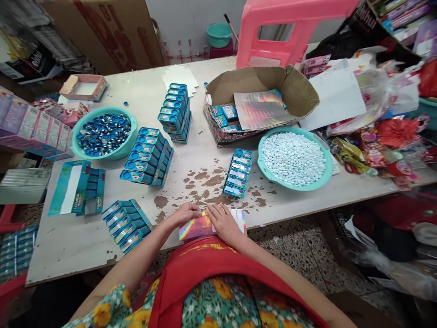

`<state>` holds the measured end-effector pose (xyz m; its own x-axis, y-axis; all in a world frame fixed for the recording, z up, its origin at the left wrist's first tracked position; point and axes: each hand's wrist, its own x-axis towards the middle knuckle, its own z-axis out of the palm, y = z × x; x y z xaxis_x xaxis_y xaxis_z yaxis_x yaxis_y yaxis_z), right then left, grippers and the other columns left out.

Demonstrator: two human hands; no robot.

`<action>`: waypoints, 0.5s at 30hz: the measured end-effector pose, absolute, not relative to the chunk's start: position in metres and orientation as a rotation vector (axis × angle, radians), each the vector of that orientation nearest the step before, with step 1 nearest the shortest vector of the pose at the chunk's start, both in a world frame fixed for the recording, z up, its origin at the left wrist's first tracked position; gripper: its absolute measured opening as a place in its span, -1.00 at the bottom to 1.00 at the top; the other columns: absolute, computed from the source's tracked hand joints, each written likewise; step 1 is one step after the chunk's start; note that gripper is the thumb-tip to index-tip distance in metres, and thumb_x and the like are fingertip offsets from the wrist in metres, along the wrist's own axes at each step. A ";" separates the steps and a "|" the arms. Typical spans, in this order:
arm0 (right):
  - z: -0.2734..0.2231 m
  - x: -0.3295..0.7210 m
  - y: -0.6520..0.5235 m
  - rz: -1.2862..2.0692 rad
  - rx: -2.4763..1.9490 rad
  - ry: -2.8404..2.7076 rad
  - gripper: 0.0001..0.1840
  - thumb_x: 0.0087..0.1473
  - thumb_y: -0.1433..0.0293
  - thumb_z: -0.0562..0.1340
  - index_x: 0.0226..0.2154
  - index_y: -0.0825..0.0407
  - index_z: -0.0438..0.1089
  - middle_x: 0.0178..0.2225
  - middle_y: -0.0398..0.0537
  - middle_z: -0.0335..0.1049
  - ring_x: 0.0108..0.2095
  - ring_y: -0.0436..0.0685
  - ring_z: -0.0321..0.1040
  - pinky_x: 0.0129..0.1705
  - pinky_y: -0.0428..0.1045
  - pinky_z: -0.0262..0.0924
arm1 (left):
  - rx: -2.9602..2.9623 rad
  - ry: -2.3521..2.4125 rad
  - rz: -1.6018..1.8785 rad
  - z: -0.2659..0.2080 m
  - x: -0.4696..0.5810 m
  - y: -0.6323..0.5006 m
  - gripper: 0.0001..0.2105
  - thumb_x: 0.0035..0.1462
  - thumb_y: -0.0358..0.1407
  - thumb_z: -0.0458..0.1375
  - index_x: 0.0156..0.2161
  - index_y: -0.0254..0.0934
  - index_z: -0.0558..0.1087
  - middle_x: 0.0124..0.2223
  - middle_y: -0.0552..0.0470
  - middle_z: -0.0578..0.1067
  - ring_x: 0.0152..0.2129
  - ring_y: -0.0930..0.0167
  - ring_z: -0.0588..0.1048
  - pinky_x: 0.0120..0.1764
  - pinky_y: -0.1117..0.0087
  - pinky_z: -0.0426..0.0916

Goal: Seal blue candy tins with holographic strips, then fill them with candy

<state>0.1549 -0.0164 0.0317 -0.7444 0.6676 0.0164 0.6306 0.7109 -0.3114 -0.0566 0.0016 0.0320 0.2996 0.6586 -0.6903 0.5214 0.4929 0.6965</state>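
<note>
At the near edge of the worn table (pixel 198 150), close against the red apron (pixel 205 263), a rainbow-sheened sheet (pixel 193 230) under both hands. Right hand (pixel 223 223) laid flat across it, with fingers stretched out and gripping nothing visible. Left hand (pixel 186 215) by the far left part of the sheet, with fingers curled in toward the thumb; cannot tell a pinch from a mere touch. Just past the right hand, pale strips (pixel 239 218) along the sheet's right end, too small to make out fully.

Worth guarding against: a crease or skew in the sheet, from uneven pressure between flat palm and curled fingers. Possible too, a slide toward the lap, from lying so near the edge. Just beyond, a row of small blue boxes (pixel 238 173), close enough to be knocked by a forward reach. Farther right, a risk of spilled white pellets (pixel 294 157), if bumped in so full a teal basin (pixel 328 171).

Smooth, mirror-like film, flashing orange, pink and violet. Pale tabletop, flaked into ragged brown patches. Glossy printed card on oblong boxes at the left (pixel 146 159), with round recesses at the ends. Small, rounded, pebble-like pellets. Domed blue-and-silver pieces (pixel 105 132), hard and shiny, loosely heaped in a second basin (pixel 134 125). Behind, a buckled cardboard carton (pixel 297 91), with a second shiny sheet (pixel 257 109) over small packs (pixel 229 112)
</note>
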 end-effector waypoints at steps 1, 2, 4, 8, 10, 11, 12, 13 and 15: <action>0.030 0.157 -0.019 0.415 -1.042 -2.796 -0.53 0.10 0.56 0.12 0.10 0.11 0.22 0.14 0.14 0.22 0.14 0.28 0.11 0.13 0.24 0.01 | 1.086 1.344 0.145 0.031 -0.056 0.001 -0.76 -0.12 -0.14 0.11 -0.52 -0.32 0.36 -0.61 0.15 0.25 -0.63 0.52 0.16 -0.55 0.50 0.01; 0.029 0.158 -0.021 0.404 -1.026 -2.802 -0.54 0.11 0.55 0.12 0.09 0.11 0.23 0.14 0.13 0.22 0.15 0.28 0.09 0.14 0.25 -0.01 | 1.039 1.344 0.165 0.030 -0.054 0.001 -0.77 -0.13 -0.15 0.13 -0.51 -0.33 0.38 -0.60 0.14 0.27 -0.63 0.51 0.18 -0.55 0.49 0.03; 0.026 0.159 -0.022 0.401 -1.016 -2.790 -0.61 0.12 0.53 0.13 0.03 0.08 0.29 0.11 0.10 0.26 0.15 0.28 0.09 0.14 0.26 0.00 | 1.008 1.355 0.193 0.030 -0.053 0.002 -0.78 -0.15 -0.18 0.14 -0.49 -0.34 0.40 -0.58 0.12 0.31 -0.62 0.51 0.21 -0.55 0.49 0.05; 0.022 0.156 -0.018 0.451 -1.023 -2.657 -0.83 0.14 0.49 0.13 -0.21 0.04 0.39 0.02 0.06 0.34 0.08 0.22 0.15 0.11 0.23 0.03 | 1.077 1.407 0.169 0.026 -0.055 0.006 -0.81 -0.15 -0.22 0.12 -0.50 -0.33 0.43 -0.62 0.14 0.28 -0.64 0.51 0.18 -0.57 0.49 0.01; 0.022 0.153 -0.016 0.511 -1.016 -2.579 -0.86 0.15 0.49 0.12 -0.29 0.04 0.39 -0.08 0.04 0.40 0.00 0.16 0.21 0.06 0.16 0.08 | 1.104 1.432 0.161 0.022 -0.057 0.006 -0.81 -0.14 -0.22 0.11 -0.49 -0.33 0.43 -0.62 0.14 0.28 -0.64 0.50 0.18 -0.57 0.49 0.01; 0.024 0.152 -0.015 0.550 -1.019 -2.547 -0.86 0.16 0.49 0.11 -0.33 0.04 0.38 -0.17 0.03 0.43 -0.07 0.14 0.25 0.01 0.12 0.12 | 1.120 1.440 0.161 0.020 -0.058 0.006 -0.81 -0.13 -0.22 0.10 -0.48 -0.33 0.44 -0.61 0.14 0.29 -0.63 0.50 0.19 -0.56 0.49 0.01; 0.026 0.151 -0.014 0.594 -1.029 -2.514 -0.84 0.17 0.48 0.10 -0.37 0.04 0.37 -0.27 0.00 0.44 -0.16 0.12 0.27 -0.05 0.09 0.15 | 1.141 1.450 0.157 0.017 -0.059 0.006 -0.80 -0.11 -0.21 0.10 -0.48 -0.33 0.44 -0.60 0.13 0.30 -0.62 0.50 0.21 -0.55 0.49 0.02; 0.030 0.151 -0.013 0.644 -1.047 -2.475 -0.83 0.17 0.46 0.10 -0.40 0.04 0.36 -0.36 -0.04 0.42 -0.23 0.11 0.28 -0.11 0.06 0.16 | 1.173 1.463 0.143 0.015 -0.060 0.006 -0.80 -0.10 -0.21 0.09 -0.46 -0.33 0.45 -0.58 0.12 0.32 -0.61 0.49 0.23 -0.54 0.49 0.04; 0.043 0.151 -0.009 0.764 -1.111 -2.343 -0.82 0.17 0.43 0.11 -0.44 0.03 0.35 -0.46 -0.08 0.38 -0.33 0.09 0.27 -0.20 0.02 0.16 | 1.271 1.515 0.082 0.015 -0.060 0.007 -0.80 -0.06 -0.21 0.09 -0.44 -0.31 0.47 -0.54 0.09 0.38 -0.56 0.45 0.30 -0.50 0.48 0.08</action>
